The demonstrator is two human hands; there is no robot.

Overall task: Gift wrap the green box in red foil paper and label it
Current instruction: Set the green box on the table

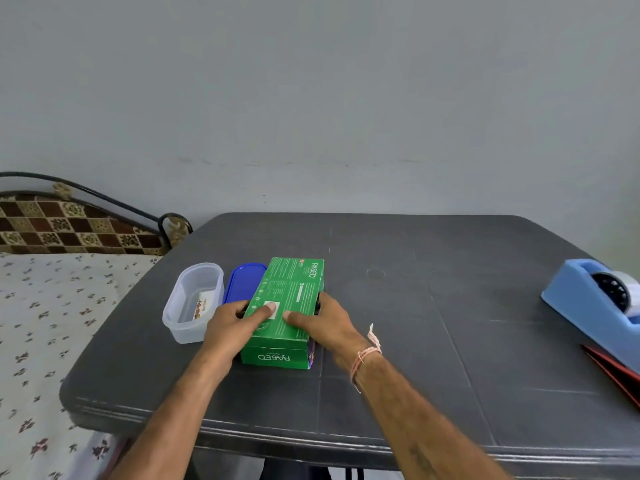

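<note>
— Where's the box [294, 282]?

— Left of the middle of the bench [433, 306], lying flat, one short end toward the person. A blue lid [242, 282] touches its left side, with a clear tub [194, 303] beyond that.

— And the hands?

— Clamped on it. The left hand [228, 323] and right hand [329, 323] each take a long side, thumbs laid on top and fingers curled down the walls.

— What does it look like?

— Long green carton with white print, the brand name on both ends and a small white patch under the left thumb. The edges look crisp.

— How will it handle?

— Probably light – thin card, maybe tissues. It should be stiff along the edges, but the broad faces could dent under a hard squeeze. Holding it by the long sides near the corners seems safest. It isn't wrapped yet – what looks like the red foil [620, 375] lies at the far right, by a blue tape dispenser [588, 299].
</note>
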